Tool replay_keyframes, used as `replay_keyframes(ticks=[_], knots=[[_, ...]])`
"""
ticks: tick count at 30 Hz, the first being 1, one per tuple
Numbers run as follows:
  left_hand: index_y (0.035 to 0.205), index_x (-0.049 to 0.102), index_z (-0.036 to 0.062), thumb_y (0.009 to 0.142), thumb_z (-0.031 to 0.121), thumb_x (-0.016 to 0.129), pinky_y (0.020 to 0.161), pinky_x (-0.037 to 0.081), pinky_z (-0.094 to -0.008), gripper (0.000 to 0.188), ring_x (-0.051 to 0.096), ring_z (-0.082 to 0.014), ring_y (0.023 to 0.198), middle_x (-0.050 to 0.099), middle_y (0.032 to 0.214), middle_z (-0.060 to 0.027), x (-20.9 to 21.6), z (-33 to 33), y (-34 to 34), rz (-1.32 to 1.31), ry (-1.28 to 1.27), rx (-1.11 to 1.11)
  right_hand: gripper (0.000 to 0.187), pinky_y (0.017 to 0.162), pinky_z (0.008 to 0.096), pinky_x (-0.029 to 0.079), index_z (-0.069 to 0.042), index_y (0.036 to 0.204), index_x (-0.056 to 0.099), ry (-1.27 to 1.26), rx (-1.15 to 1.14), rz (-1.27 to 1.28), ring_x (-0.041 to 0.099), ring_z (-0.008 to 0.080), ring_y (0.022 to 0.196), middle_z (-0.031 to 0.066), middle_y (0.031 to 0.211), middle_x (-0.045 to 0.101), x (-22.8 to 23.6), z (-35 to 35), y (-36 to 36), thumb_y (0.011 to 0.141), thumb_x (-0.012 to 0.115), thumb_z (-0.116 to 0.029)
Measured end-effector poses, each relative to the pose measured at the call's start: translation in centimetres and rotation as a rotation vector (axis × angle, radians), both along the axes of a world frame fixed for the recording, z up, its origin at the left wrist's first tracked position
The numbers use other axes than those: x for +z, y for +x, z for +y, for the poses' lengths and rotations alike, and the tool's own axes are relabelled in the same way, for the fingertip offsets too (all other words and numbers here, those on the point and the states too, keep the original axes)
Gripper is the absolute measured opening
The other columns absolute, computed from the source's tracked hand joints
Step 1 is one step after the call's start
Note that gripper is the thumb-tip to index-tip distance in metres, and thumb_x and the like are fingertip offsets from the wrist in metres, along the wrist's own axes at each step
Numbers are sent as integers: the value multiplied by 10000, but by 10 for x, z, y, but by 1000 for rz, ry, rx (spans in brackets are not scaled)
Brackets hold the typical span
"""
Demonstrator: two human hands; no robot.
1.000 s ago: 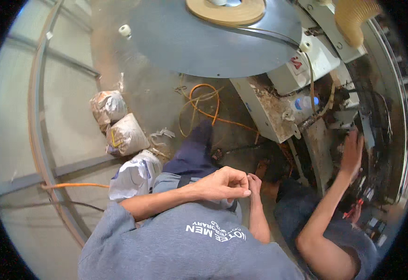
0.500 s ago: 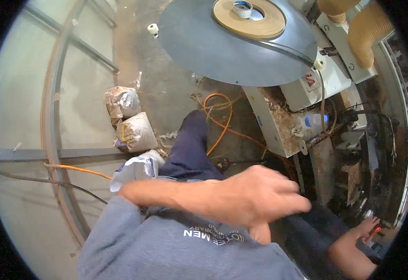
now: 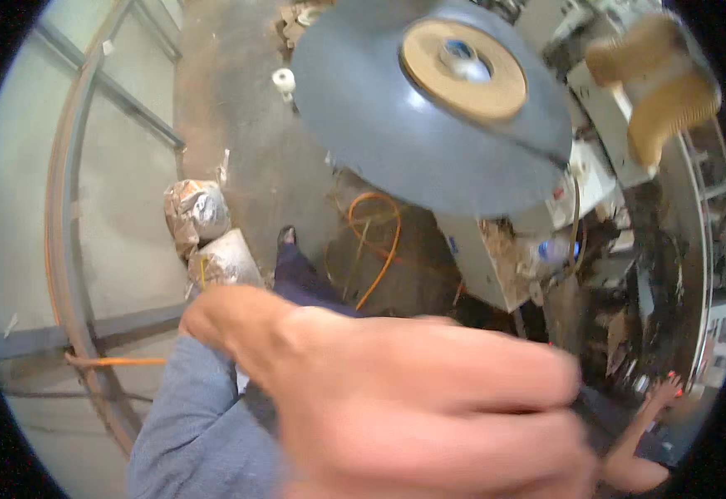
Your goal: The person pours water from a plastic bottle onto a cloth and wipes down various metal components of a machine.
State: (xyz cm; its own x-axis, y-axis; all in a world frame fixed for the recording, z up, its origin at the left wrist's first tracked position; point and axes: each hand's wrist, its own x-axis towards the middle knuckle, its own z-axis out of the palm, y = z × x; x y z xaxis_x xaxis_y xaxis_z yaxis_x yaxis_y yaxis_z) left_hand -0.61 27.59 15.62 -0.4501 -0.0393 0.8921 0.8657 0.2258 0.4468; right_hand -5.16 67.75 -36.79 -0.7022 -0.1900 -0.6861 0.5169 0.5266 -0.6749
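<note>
My left hand (image 3: 429,407) is large and blurred across the lower middle, back of the hand up. Its fingers are curled in; the palm side and anything inside it are hidden. Far to the lower right, my right hand (image 3: 664,392) is small in view, its fingers apart beside small red-orange parts on the dark machine. Whether it touches them I cannot make out. Ahead lies a big grey disc (image 3: 363,125) bearing a coil of tan edging tape (image 3: 508,83) around a central hub (image 3: 456,51).
Wrapped sacks (image 3: 201,212) sit on the floor by the metal-framed wall (image 3: 122,224) at left. An orange hose (image 3: 394,241) loops below the disc. A plastic bottle (image 3: 556,249) rests on the machine. A ribbed tan duct (image 3: 654,108) hangs at upper right.
My left hand has come up closer to the camera and looks much larger. The view has shifted, so the disc and tape coil sit lower and farther right. My right hand remains at the lower right.
</note>
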Motion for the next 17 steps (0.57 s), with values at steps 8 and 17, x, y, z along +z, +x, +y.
replay_keyframes(ticks=[8, 17], knots=[[1203, 546, -37, 911, 14, 569, 583, 483, -238, 298, 578, -111, 641, 631, 759, -92, -102, -283, 94, -567, 863, 652, 162, 502, 282, 488, 13, 916, 700, 253, 101, 102, 610, 147, 554, 74, 715, 665, 20, -176, -17, 833, 629, -107], [1208, 544, -36, 908, 46, 566, 638, 494, -255, 311, 580, -134, 666, 630, 775, -102, -74, -475, 174, -391, 835, 1045, 161, 748, 322, 549, -38, 845, 740, 524, 725, 632, 690, 175, 693, 99, 668, 692, 101, -399, -37, 760, 654, -145]])
